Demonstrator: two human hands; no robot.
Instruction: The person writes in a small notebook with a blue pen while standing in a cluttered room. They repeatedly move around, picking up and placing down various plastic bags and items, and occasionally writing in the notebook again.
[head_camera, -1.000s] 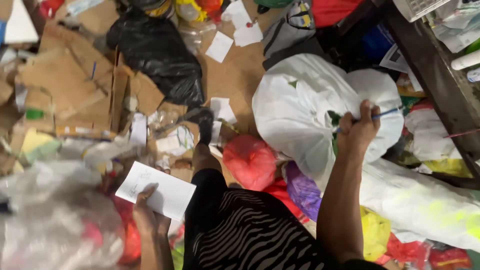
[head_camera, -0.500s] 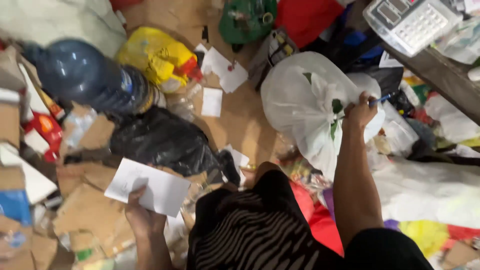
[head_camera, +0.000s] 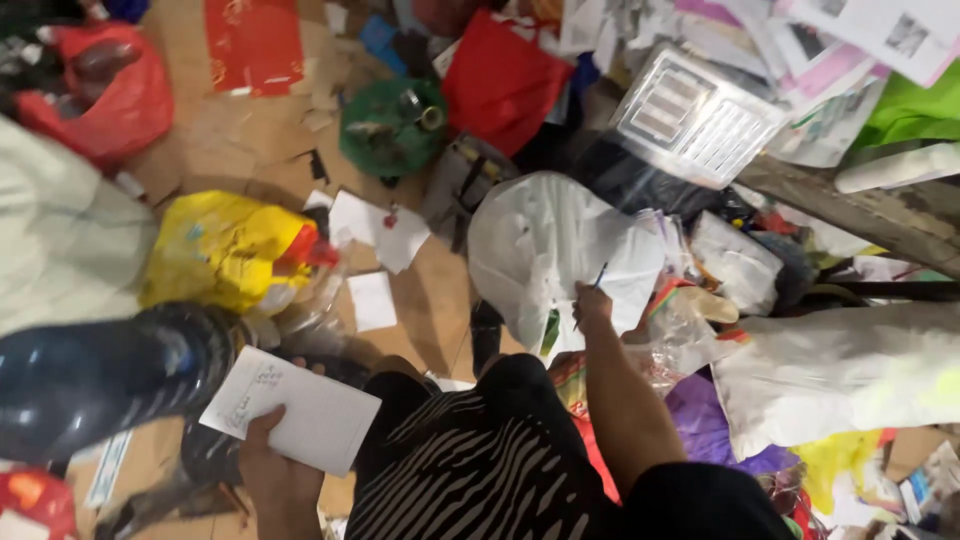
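Left hand (head_camera: 268, 462) grips 1 flat white paper sheet (head_camera: 292, 409) at its near edge, thumb on top; sheet rectangular, matte, faint handwriting at its far-left corner. It sits near-left in the scene, just left of the striped fabric (head_camera: 470, 470) over the person's lap.

Right hand (head_camera: 592, 302) closed around 1 thin pen (head_camera: 590, 292), blue as far as the blur allows. Pen tip rests against 1 large white plastic bag (head_camera: 545, 245), glossy, crumpled, bulging, at centre.

Floor clutter, all soft film or paper: 1 yellow plastic bag (head_camera: 225, 245) left of centre, 1 dark shiny round container (head_camera: 95, 375) near-left, 1 red plastic bag (head_camera: 95, 90) far-left. 3 loose white paper scraps (head_camera: 375, 300) lie on the brown floor between the yellow and white bags. 1 pale ridged calculator (head_camera: 695, 115) far-right on a ledge.
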